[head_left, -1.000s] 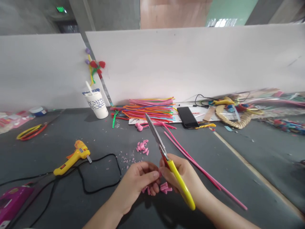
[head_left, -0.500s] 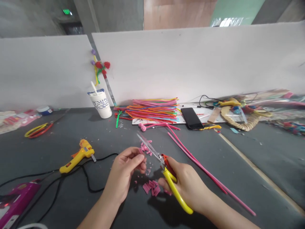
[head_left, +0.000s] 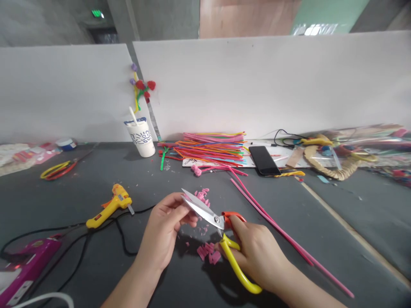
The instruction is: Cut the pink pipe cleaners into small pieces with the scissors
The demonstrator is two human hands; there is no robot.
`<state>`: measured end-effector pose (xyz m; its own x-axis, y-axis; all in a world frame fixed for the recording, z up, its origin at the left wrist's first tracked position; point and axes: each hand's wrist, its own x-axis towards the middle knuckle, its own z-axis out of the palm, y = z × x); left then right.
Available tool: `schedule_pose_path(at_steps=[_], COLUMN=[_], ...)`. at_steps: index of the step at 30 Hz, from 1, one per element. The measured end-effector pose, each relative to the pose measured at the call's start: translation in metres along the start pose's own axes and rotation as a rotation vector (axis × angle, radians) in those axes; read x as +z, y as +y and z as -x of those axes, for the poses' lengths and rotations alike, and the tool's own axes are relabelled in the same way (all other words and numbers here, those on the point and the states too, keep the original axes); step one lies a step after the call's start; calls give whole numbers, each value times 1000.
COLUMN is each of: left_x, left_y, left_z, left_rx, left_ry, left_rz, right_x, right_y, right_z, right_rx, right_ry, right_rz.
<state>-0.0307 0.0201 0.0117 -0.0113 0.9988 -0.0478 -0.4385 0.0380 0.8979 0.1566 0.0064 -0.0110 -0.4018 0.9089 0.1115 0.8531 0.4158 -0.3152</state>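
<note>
Fingers of the left hand (head_left: 165,226) pinched nearly together on a small pink bit (head_left: 186,196); right hand (head_left: 257,246) curled round the scissors (head_left: 204,212), blades a little apart.

Pink bit right by the blade tips, well out from the back edge of the desk (head_left: 295,199), mostly hidden by fingers and metal. Likely very light, soft and bendy, easy to squash or drop; best held by one end, clear of the blades. Scissors probably heavier, hard and stiff, best held by the loops: shiny flat blades, smooth yellow and orange handles. Between the hands, short pink scraps (head_left: 208,252); nearer the back edge, another pink heap (head_left: 203,196). Off to the right, long pink stems (head_left: 272,220), thin and round like straws.
</note>
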Motion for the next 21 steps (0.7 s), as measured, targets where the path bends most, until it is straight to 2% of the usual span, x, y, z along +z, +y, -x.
schedule_pose_path(at_steps=[9, 21], left_x=[0, -1], left_y=[4, 6], left_z=[1, 1], left_rx=[-23, -24], left_ry=[-33, -27], left_rz=[0, -3], right_x=[-7, -2], right_y=[-4, 0], right_z=[-1, 2], right_rx=[15, -27], right_ry=[-39, -34], right_rz=[-91, -26])
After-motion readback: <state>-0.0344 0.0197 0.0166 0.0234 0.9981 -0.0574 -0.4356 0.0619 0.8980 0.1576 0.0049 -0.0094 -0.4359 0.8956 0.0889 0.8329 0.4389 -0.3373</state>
